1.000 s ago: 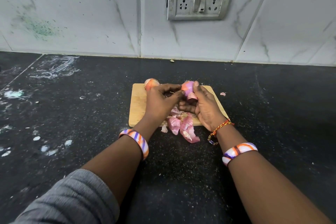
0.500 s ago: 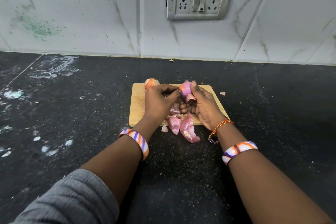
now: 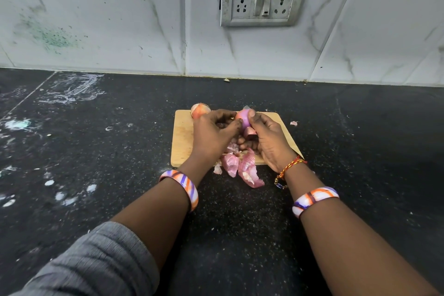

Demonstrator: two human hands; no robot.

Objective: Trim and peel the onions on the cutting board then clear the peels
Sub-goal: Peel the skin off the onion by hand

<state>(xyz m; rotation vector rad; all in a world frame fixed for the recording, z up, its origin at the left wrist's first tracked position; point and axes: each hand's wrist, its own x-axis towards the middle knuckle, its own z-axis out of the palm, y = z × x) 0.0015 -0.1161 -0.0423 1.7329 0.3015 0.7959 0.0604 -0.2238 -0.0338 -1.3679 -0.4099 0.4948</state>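
black countertop (image 3: pixel 240 235), cutting board (image 3: pixel 183 142), peels (image 3: pixel 249 174)

Home kitchen: tiled wall (image 3: pixel 96 7), stone counter (image 3: pixel 120 151)

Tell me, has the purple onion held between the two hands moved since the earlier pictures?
Yes, slightly. The purple onion shifted left and toward the far edge of the wooden cutting board, closer to the unpeeled onion.
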